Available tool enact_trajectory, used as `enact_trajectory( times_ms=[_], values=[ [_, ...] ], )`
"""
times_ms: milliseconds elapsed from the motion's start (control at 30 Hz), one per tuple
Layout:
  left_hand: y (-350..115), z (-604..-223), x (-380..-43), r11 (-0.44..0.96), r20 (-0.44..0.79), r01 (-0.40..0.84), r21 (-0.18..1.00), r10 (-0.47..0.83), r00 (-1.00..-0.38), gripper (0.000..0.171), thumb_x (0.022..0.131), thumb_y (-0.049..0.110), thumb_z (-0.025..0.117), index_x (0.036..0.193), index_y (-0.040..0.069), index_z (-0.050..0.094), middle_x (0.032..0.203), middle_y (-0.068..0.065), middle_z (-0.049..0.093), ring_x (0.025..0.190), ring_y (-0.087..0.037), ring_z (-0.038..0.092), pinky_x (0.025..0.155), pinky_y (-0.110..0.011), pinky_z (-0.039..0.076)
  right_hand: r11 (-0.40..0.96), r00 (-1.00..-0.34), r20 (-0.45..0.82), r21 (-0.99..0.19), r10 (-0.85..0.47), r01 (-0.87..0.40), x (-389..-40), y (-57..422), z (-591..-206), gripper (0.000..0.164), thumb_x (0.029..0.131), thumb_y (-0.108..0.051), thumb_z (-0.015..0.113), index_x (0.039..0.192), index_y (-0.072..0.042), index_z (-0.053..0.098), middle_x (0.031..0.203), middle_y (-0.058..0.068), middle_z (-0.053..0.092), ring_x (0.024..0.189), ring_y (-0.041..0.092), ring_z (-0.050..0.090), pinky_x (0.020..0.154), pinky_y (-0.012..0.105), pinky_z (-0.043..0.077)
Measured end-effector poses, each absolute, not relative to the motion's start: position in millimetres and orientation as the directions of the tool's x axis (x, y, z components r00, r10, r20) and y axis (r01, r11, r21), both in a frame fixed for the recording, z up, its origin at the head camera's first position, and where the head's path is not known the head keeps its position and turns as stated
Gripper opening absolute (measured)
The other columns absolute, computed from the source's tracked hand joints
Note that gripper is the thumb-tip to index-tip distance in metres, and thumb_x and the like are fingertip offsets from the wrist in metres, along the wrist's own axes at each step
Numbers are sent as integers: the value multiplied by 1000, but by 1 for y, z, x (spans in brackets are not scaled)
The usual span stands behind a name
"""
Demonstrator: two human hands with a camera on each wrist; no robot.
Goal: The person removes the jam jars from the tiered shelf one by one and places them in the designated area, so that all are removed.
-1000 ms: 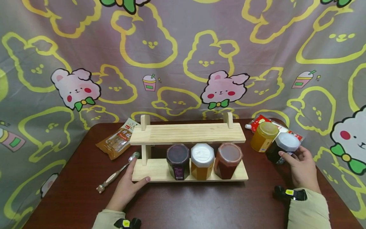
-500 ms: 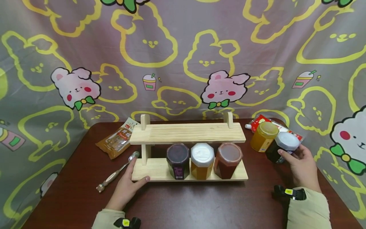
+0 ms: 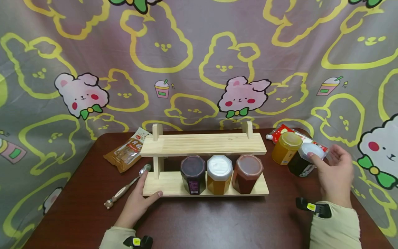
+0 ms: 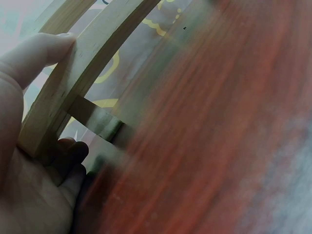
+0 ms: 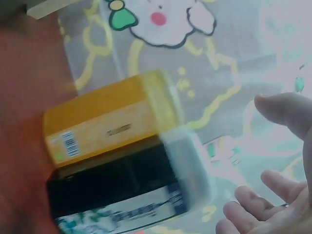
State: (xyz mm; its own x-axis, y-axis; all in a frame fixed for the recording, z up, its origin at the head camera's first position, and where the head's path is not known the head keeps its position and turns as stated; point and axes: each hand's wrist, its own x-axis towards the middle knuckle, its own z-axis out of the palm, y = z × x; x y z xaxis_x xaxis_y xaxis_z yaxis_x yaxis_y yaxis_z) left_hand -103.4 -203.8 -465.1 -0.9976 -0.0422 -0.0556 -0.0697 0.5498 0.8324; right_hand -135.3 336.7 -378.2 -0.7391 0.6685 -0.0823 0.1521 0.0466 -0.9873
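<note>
My left hand grips the left end of a wooden two-tier rack. In the left wrist view its thumb lies on top of the lower board, fingers curled beneath. On that tier stand a dark purple jar, an amber jar with a whitish lid and a reddish-brown jar. My right hand is beside a black jar with a white lid, fingers loosely spread and holding nothing. In the right wrist view a gap shows between the fingers and the jar's lid.
A yellow jar stands against the black one, and a red-and-white spouted pouch lies behind it. Left of the rack lie a brown food packet and a spoon with a bear-tipped handle. A patterned curtain hangs behind the table.
My right hand has let go of the black jar and drawn up and slightly right from it. The jar stands turned a little. My left hand keeps its grip on the rack.
</note>
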Motion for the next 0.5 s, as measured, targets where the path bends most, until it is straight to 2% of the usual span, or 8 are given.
enact_trajectory(
  times_ms=[167, 300, 500],
  values=[
    [-203, -465, -104, 542, -59, -72, 837, -41, -997, 104, 87, 39, 79, 162, 9, 13, 163, -24, 19, 148, -40, 22, 118, -58, 19, 46, -723, -34, -995, 690, 91, -129, 326, -365, 77, 87, -13, 78, 152, -26, 39, 161, -8, 31, 150, 9, 23, 119, 32, 22],
    [-203, -465, -104, 541, -61, -74, 838, -41, -997, 104, 87, 39, 79, 162, 9, 13, 163, -24, 19, 148, -40, 23, 118, -57, 20, 68, -733, -7, -995, 680, 73, -125, 318, -356, 74, 87, -14, 79, 150, -26, 43, 158, -6, 38, 148, 12, 29, 118, 31, 25],
    [-203, -464, -103, 536, -64, -77, 841, -44, -997, 104, 86, 37, 79, 161, 8, 13, 163, -24, 21, 147, -40, 24, 117, -57, 20, 120, -813, 68, -993, 578, 3, -120, 308, -347, 68, 87, -12, 79, 147, -20, 47, 147, 3, 49, 134, 15, 45, 107, 13, 35]
  ],
)
